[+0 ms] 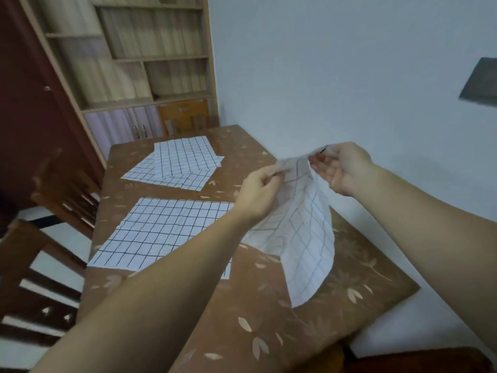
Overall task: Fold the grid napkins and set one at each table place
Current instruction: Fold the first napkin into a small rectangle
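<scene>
- A pale blue wall (349, 63) is seen across the upper right of the frame.
- A counter (269, 332) under a brown cover with a leaf and flower print is seen from the centre down to the lower right.
- A wooden shelf unit (150, 49) with lilac lower doors is seen at the upper left, behind the counter's far end.
- A dark red door (24, 103) is seen along the left edge.
- 2 wooden chairs (40, 278) are seen at the lower left, beside the counter's left side; both are blurred.
- 1 flat napkin (161, 232), white with a black grid, is spread open on the counter at centre left; its near right part is hidden by the left forearm.
- 1 held napkin (306, 238) of the same grid cloth is kept up above the counter, right of centre. It is hung from its top edge and curves down toward the lower centre; whether its bottom edge touches the counter cannot be told.
- A pile of napkins (180, 162), loosely overlapped, is laid on the far part of the counter, above the flat napkin and apart from it.
- The right hand (344, 168) is seen with its palm turned toward the camera; the top right corner of the held napkin is pinched between thumb and fingers.
- The left hand (258, 195) is seen with curled fingers; the top left of the same edge is pinched by it.
- A dark panel (481, 82) is seen on the wall at the right edge.
</scene>
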Tool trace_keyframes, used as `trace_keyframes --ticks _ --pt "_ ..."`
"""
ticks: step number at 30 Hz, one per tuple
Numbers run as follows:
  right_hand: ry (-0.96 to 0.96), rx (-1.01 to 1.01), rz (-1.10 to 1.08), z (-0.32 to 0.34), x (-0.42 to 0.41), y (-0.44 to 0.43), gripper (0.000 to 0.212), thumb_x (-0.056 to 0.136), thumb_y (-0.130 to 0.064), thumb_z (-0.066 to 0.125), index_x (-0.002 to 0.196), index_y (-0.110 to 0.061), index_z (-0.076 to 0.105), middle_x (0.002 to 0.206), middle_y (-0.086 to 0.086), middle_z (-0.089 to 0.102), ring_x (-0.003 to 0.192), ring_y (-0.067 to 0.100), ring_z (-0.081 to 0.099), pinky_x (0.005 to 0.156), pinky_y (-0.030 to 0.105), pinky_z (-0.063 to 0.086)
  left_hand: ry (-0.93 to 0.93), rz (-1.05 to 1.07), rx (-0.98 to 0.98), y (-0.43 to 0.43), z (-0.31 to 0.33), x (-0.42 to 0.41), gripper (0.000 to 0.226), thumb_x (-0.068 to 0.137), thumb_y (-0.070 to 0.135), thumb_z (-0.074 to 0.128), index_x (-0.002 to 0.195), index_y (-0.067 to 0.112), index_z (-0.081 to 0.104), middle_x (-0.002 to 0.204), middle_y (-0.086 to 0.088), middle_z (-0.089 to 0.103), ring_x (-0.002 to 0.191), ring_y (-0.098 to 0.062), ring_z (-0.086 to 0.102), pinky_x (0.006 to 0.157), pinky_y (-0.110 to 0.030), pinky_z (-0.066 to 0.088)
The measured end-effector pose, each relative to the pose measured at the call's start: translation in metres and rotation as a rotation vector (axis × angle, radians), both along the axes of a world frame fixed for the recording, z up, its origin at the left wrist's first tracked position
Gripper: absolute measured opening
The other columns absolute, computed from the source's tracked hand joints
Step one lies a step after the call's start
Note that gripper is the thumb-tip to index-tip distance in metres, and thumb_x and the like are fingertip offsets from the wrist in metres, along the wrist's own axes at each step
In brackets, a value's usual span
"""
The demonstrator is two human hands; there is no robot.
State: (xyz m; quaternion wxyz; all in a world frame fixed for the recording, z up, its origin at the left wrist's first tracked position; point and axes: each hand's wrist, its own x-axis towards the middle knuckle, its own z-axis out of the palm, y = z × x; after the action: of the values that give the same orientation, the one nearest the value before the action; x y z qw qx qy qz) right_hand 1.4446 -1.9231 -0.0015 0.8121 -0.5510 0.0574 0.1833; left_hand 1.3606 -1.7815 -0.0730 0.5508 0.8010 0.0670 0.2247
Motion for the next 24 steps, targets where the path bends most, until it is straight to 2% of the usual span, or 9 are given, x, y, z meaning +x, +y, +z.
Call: trace_keyframes --ticks 3,5,8,11,13,16,18,21,24 --pt "0.0 0.062 -0.054 0.002 0.0 0.005 0.022 0.091 0.0 0.032 0.099 -0.003 0.053 0.073 0.013 0.056 0.046 0.021 0.067 0.046 0.028 0.055 -0.012 -0.048 0.038 -0.008 0.004 -0.002 0.033 0.094 0.041 0.047 0.08 0.015 0.062 0.081 0.003 0.06 0.079 -0.013 0.052 0.077 -0.032 0.041" --pt "-0.014 0.074 -0.083 0.004 0.0 0.009 0.021 0.091 -0.001 0.028 0.094 -0.005 0.048 0.072 0.014 0.056 0.05 0.022 0.066 0.047 0.03 0.056 0.011 -0.06 -0.007 -0.012 0.005 -0.005 0.053 0.086 0.058 0.045 0.081 0.007 0.059 0.081 0.005 0.055 0.078 -0.01 0.05 0.079 -0.035 0.044" --pt "-0.039 0.082 -0.111 0.007 0.0 0.017 0.02 0.092 -0.002 0.027 0.09 -0.006 0.047 0.077 0.017 0.06 0.059 0.025 0.068 0.057 0.035 0.061 0.048 -0.128 -0.057 -0.016 0.002 -0.009 0.052 0.074 0.07 0.056 0.108 0.031 0.064 0.108 0.017 0.067 0.101 -0.001 0.061 0.095 -0.033 0.049" --pt "-0.051 0.086 -0.119 0.007 0.001 0.025 0.02 0.091 -0.003 0.027 0.087 -0.007 0.047 0.085 0.02 0.061 0.062 0.027 0.07 0.06 0.036 0.061 0.052 -0.094 -0.01 -0.016 -0.004 -0.009 0.086 0.065 0.069 0.072 0.138 0.031 0.047 0.133 0.014 0.059 0.122 -0.004 0.055 0.103 -0.031 0.045" --pt "-0.051 0.102 -0.107 0.006 0.002 0.027 0.018 0.092 -0.004 0.03 0.093 -0.006 0.047 0.088 0.021 0.061 0.062 0.027 0.071 0.059 0.036 0.061 -0.033 0.036 0.05 -0.015 -0.009 -0.006 0.066 0.073 0.049 0.078 0.131 0.026 0.055 0.12 0.012 0.066 0.11 -0.004 0.061 0.095 -0.031 0.051" --pt "-0.078 0.054 -0.051 0.004 0.003 0.025 0.008 0.095 -0.009 0.041 0.093 -0.008 0.049 0.084 0.016 0.062 0.069 0.025 0.07 0.059 0.032 0.06 -0.108 0.232 0.041 -0.005 -0.009 0.003 0.016 0.082 0.03 0.071 0.093 0.018 0.072 0.083 0.005 0.073 0.082 -0.015 0.068 0.076 -0.04 0.056" --pt "-0.164 -0.052 0.013 0.0 0.006 0.02 0.008 0.092 -0.018 0.054 0.093 -0.01 0.052 0.079 0.011 0.06 0.069 0.025 0.068 0.06 0.032 0.058 -0.098 0.258 -0.047 0.004 -0.006 0.007 0.016 0.084 0.027 0.07 0.072 0.016 0.071 0.066 0.003 0.067 0.069 -0.018 0.063 0.07 -0.036 0.054" --pt "-0.408 -0.344 0.136 -0.01 0.013 0.01 0.017 0.084 -0.02 0.066 0.098 -0.016 0.057 0.079 0.002 0.051 0.062 0.016 0.053 0.054 0.028 0.047 -0.071 0.19 -0.219 0.018 0.003 0.006 0.016 0.086 0.028 0.071 0.075 0.018 0.074 0.075 -0.002 0.072 0.078 -0.019 0.069 0.079 -0.037 0.057" --pt "-0.605 -0.618 0.207 -0.017 0.02 0.002 0.026 0.083 -0.02 0.071 0.106 -0.027 0.062 0.091 -0.008 0.05 0.081 0.008 0.048 0.076 0.029 0.041 -0.043 0.13 -0.287 0.031 0.01 0.002 0.021 0.088 0.031 0.07 0.081 0.012 0.074 0.09 -0.014 0.075 0.091 -0.032 0.071 0.085 -0.053 0.057"
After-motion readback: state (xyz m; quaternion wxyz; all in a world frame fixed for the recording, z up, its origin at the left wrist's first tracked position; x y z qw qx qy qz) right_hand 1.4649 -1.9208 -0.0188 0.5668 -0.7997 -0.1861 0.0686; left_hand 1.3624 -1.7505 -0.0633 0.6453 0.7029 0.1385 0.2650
